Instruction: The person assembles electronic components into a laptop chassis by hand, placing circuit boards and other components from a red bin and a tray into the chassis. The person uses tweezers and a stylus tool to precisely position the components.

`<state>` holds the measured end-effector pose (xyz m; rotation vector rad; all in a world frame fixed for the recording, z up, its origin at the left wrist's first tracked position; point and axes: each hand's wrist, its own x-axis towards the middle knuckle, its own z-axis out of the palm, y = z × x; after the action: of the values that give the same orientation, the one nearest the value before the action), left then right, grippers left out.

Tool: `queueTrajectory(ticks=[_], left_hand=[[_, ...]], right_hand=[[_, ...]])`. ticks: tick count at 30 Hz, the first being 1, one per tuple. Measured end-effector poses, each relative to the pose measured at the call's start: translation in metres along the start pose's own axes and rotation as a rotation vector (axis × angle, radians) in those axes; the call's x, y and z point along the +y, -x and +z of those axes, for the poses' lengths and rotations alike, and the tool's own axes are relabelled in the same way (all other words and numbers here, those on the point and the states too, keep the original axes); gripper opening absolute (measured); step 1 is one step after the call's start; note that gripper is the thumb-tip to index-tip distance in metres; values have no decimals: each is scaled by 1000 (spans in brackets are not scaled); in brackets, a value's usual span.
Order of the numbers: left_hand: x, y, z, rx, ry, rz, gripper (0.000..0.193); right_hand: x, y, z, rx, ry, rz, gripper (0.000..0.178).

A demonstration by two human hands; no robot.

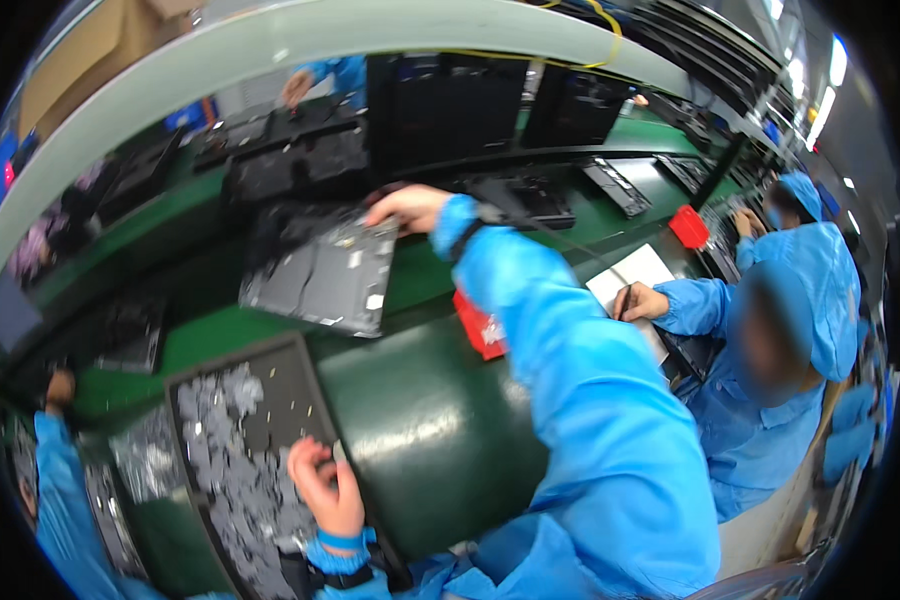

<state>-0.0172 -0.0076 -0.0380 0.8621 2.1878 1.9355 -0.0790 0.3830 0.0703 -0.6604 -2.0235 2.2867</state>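
Note:
My right hand (pixel 410 208) is stretched out over the bench and closed on the far right corner of a flat grey panel (pixel 345 275), which looks like a laptop casing with small light patches along its edges. The panel lies tilted at the edge of the conveyor. My left hand (pixel 328 490) is over the right side of a black tray (pixel 315 375), its fingers curled. Between its thumb and fingers shows a small grey piece (pixel 340 451). Many flat grey pieces (pixel 235 470) lie loosely heaped in the tray.
A red bin (pixel 478 325) stands beside my right forearm. Dark laptop parts (pixel 530 200) lie along the green conveyor (pixel 200 345). To my right a co-worker in blue (pixel 800 300) handles something over a white sheet (pixel 630 275). Another person's sleeve (pixel 60 490) reaches in at left.

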Motion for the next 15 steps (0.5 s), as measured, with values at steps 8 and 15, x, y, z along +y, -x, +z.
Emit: queueTrajectory(ticks=[8, 15], left_hand=[[6, 8, 8, -128, -48, -46, 34], [-13, 8, -6, -69, -24, -46, 39]], right_hand=[[67, -154, -24, 427, 607, -318, 30], [13, -44, -140, 614, 1740, -532, 13]])
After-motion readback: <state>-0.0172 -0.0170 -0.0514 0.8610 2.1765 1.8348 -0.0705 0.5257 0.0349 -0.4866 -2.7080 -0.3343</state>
